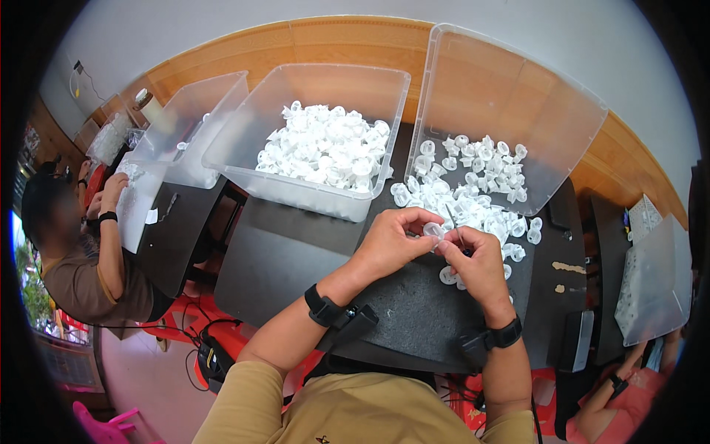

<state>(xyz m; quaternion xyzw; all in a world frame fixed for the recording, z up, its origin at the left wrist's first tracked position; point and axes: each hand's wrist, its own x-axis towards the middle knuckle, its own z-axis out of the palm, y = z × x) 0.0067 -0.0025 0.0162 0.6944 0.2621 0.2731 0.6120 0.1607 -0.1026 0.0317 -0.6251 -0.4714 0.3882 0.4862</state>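
Observation:
Between the thumb and fingers of my left hand point(396, 238) is a small clear round plastic part point(433, 230). My right hand point(481, 268) is closed around a thin dark metal tool point(453, 222); its shaft sticks up past the fingers, and most of its handle is hidden in the palm. The right fingertips meet the plastic part from the side. Just beyond both hands, a loose heap of similar white and clear plastic parts point(473, 203) spreads over the dark table point(399, 311). A few more lie under my right hand.
A clear bin point(285, 174) full of white parts stands at the back left. Another clear bin point(510, 81) lies tipped toward me, parts spilling from it. A person point(96, 266) works at the left beside more bins; another person's arm point(603, 396) and a bin point(651, 288) are at the right.

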